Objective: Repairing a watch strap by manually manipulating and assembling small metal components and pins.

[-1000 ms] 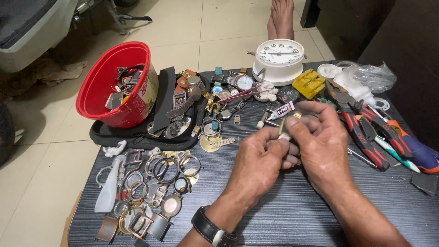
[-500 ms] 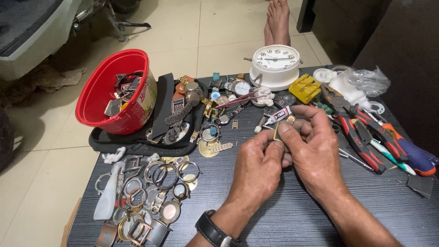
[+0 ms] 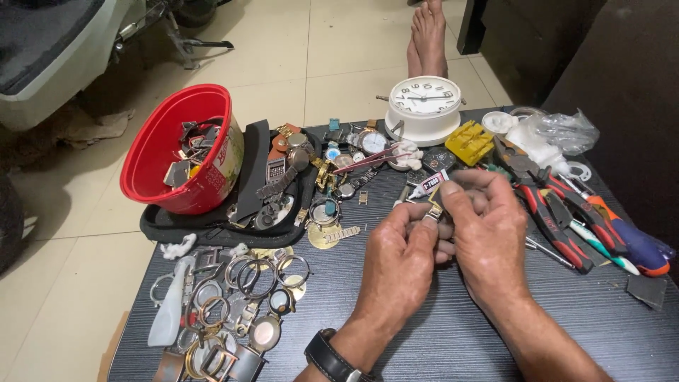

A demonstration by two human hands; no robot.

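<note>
Both hands are up close together over the middle of the dark ribbed table (image 3: 438, 332), pinching one tiny metal watch part (image 3: 433, 210) between them. Left hand (image 3: 396, 262), the one with the black wristwatch (image 3: 329, 357), has its thumb and fingertips closed on the piece from the 8 o'clock side, and the right hand (image 3: 488, 237) nips it from 3 o'clock, so both are grasping, not loose. Part is too small to say exactly what it is, looks like a little brass-coloured bit. Just past it at 12 o'clock lies a small glue tube (image 3: 428, 184), and further out at 12 sits a white alarm clock (image 3: 424, 106). Around 3 o'clock there's a row of red-handled pliers (image 3: 559, 219) and screwdrivers (image 3: 626, 237), with a yellow plastic tool (image 3: 469, 141) near 1. Over at 10 o'clock a red bucket (image 3: 159, 152) full of scrap bits rests on a black tray (image 3: 212, 230), with watches and straps spilling beside it. Down at 8 o'clock is a heap of metal watch cases and rings (image 3: 240, 293). Somebody's bare feet (image 3: 428, 35) on the tiled floor at far 12.
</note>
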